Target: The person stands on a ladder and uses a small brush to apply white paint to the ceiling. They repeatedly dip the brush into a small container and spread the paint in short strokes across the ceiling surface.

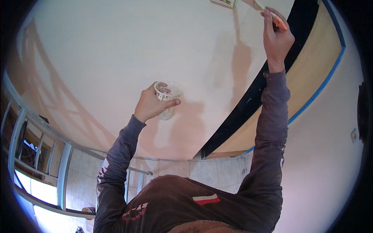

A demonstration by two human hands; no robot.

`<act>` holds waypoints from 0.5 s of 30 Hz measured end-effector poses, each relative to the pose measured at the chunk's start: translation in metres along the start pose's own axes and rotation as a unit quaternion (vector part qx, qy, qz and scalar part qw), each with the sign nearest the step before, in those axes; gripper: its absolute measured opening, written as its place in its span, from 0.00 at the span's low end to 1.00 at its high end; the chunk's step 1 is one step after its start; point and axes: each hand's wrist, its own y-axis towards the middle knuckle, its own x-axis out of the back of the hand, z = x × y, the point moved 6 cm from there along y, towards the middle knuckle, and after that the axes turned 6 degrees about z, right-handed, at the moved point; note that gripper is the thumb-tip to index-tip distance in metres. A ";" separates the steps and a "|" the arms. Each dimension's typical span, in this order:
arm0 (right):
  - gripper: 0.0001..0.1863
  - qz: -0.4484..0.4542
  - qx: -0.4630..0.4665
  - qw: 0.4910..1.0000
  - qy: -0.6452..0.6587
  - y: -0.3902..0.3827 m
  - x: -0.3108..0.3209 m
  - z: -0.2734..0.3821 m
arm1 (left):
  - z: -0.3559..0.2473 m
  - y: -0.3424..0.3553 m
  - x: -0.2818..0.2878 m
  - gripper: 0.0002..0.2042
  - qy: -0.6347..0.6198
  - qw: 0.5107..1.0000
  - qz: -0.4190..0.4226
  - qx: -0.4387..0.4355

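Note:
My left hand point(153, 103) is wrapped round a clear plastic cup point(168, 112) smeared with whitish stuff, held upright in front of the pale wall point(89, 62). Raised at upper right, my right hand point(276, 40) grips an orange-handled brush point(279, 21), its pale head pointing up-left toward the wall. A small boxy fitting point(223, 2) shows at the top edge, left of the brush. Beside my right hand runs a black painted band point(241, 124) with a beige band to its right; whether the brush touches the wall I cannot tell.
Metal scaffolding or ladder frames point(64, 174) stand at lower left. Tiled floor point(175, 169) shows below the wall. A blue strip point(305, 106) borders the beige band. A wall outlet point(354, 135) and a dark object point(362, 108) are at far right.

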 end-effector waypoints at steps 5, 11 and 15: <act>0.11 -0.032 0.020 0.998 0.049 0.047 -0.039 0.046 | -0.001 -0.003 0.001 0.34 -0.008 1.000 -0.002 -0.005; 0.13 -0.009 -0.001 1.000 -0.004 0.091 -0.064 0.036 | -0.006 -0.005 -0.001 0.31 -0.022 1.000 0.009 0.012; 0.08 0.036 0.036 0.997 -0.049 0.092 -0.066 0.046 | -0.006 -0.007 0.001 0.30 -0.017 1.000 0.002 0.006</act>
